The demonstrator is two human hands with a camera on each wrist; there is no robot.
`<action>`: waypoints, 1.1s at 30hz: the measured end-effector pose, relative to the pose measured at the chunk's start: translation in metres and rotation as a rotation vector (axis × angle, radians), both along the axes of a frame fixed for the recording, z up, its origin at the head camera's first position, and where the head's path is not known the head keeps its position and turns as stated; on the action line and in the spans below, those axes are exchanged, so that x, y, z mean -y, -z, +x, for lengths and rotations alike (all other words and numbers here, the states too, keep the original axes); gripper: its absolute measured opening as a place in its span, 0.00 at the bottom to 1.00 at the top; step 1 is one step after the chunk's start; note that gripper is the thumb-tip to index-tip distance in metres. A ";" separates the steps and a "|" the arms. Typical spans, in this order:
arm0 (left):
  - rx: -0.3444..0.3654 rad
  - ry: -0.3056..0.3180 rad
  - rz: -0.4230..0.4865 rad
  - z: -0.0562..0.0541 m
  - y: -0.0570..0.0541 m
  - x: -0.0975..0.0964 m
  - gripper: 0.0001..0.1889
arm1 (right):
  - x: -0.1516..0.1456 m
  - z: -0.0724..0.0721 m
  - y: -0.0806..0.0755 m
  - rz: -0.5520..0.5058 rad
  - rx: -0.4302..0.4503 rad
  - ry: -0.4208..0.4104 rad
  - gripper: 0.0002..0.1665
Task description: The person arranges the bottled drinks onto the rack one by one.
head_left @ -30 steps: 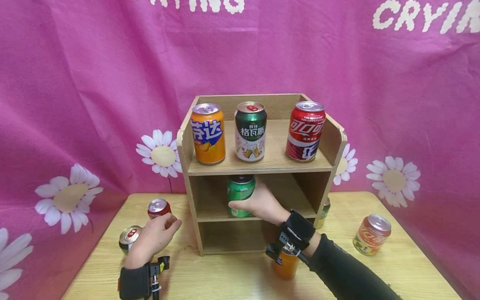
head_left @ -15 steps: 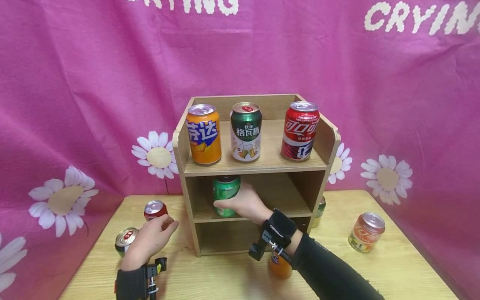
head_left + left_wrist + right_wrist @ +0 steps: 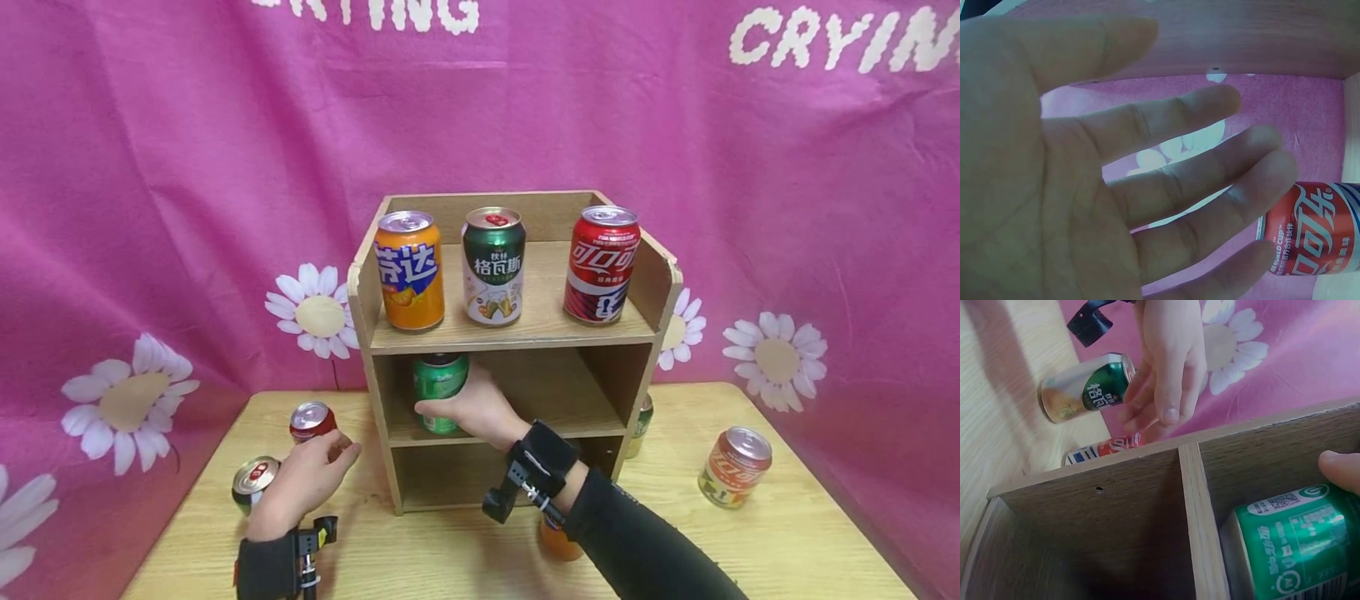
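Note:
My right hand [image 3: 480, 410] reaches into the middle shelf of the wooden rack and grips a green Sprite can [image 3: 438, 387]. The can is upright near the rack's left wall. In the right wrist view the thumb [image 3: 1342, 470] shows at the can's side, with the can's base by the shelf board [image 3: 1200, 519]. My left hand [image 3: 307, 479] hovers over the table left of the rack, fingers loosely bent, holding nothing. Close by it stand a red cola can [image 3: 311, 417], partly covered by the hand, and a green and white kvass can [image 3: 255, 477].
On the rack's top shelf [image 3: 543, 275] stand an orange Fanta can [image 3: 410, 279], a kvass can [image 3: 493, 271] and a red cola can [image 3: 602, 267]. An orange can [image 3: 558, 543] sits below my right wrist. Right of the rack are a green-gold can [image 3: 640, 427] and a red-yellow can [image 3: 735, 468].
My right hand has moved left along the middle shelf with the Sprite can, toward the rack's left wall. The left hand has stayed nearly in place; the head view has shifted slightly.

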State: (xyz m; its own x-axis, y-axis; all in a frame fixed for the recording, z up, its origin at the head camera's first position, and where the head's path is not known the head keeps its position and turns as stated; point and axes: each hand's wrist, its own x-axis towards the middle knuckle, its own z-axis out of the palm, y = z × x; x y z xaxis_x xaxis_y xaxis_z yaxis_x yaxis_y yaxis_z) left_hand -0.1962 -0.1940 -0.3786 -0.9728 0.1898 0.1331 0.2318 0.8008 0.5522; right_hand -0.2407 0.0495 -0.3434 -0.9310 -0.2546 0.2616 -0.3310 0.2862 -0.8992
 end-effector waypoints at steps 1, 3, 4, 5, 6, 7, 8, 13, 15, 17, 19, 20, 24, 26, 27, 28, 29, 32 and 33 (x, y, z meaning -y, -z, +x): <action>0.000 -0.004 -0.001 0.001 0.000 0.001 0.10 | 0.002 0.000 0.000 -0.006 0.001 -0.010 0.42; 0.000 -0.013 0.001 0.002 0.000 0.003 0.10 | 0.005 0.000 -0.001 -0.013 0.008 -0.027 0.43; -0.003 -0.011 0.003 0.002 0.000 0.004 0.10 | 0.006 0.000 -0.001 -0.019 0.008 -0.035 0.44; -0.001 -0.011 0.008 0.003 0.000 0.004 0.10 | 0.007 0.000 -0.001 -0.021 0.010 -0.035 0.44; -0.001 -0.011 0.012 0.003 0.001 0.005 0.10 | 0.007 0.000 -0.001 -0.022 0.015 -0.035 0.44; 0.002 -0.012 0.013 0.003 0.001 0.006 0.10 | 0.008 0.000 -0.001 -0.024 0.021 -0.035 0.44; 0.007 -0.018 0.017 0.003 0.001 0.006 0.10 | 0.008 0.000 -0.001 -0.025 0.021 -0.033 0.44; 0.023 -0.041 0.015 0.003 0.003 0.007 0.11 | 0.011 -0.002 0.003 -0.016 0.011 -0.003 0.46; 0.019 -0.041 0.013 0.002 0.003 0.007 0.11 | 0.013 0.000 0.004 0.009 -0.014 0.044 0.48; 0.015 -0.038 0.011 0.002 0.003 0.007 0.11 | 0.016 0.004 0.007 0.056 -0.034 0.112 0.52; 0.014 -0.037 0.008 0.002 0.003 0.007 0.10 | 0.019 0.009 0.010 0.115 -0.057 0.188 0.55; 0.015 -0.039 0.007 0.002 0.003 0.006 0.10 | 0.020 0.011 0.011 0.144 -0.061 0.224 0.56; 0.010 -0.031 0.008 0.002 0.003 0.005 0.09 | 0.025 0.015 0.013 0.194 -0.077 0.314 0.57; 0.012 -0.032 0.008 0.002 0.003 0.005 0.09 | 0.026 0.015 0.013 0.203 -0.081 0.340 0.56; 0.015 -0.036 0.008 0.002 0.003 0.005 0.10 | 0.026 0.015 0.013 0.206 -0.084 0.347 0.56; 0.021 -0.038 0.008 0.002 0.002 0.005 0.10 | 0.026 0.014 0.013 0.207 -0.086 0.350 0.56; 0.029 -0.044 0.008 0.002 0.002 0.006 0.10 | 0.026 0.014 0.013 0.210 -0.087 0.351 0.55; 0.033 -0.048 0.006 0.002 0.001 0.007 0.10 | 0.025 0.014 0.012 0.205 -0.090 0.336 0.54; 0.034 -0.047 0.006 0.002 0.001 0.007 0.10 | 0.025 0.014 0.011 0.200 -0.088 0.326 0.54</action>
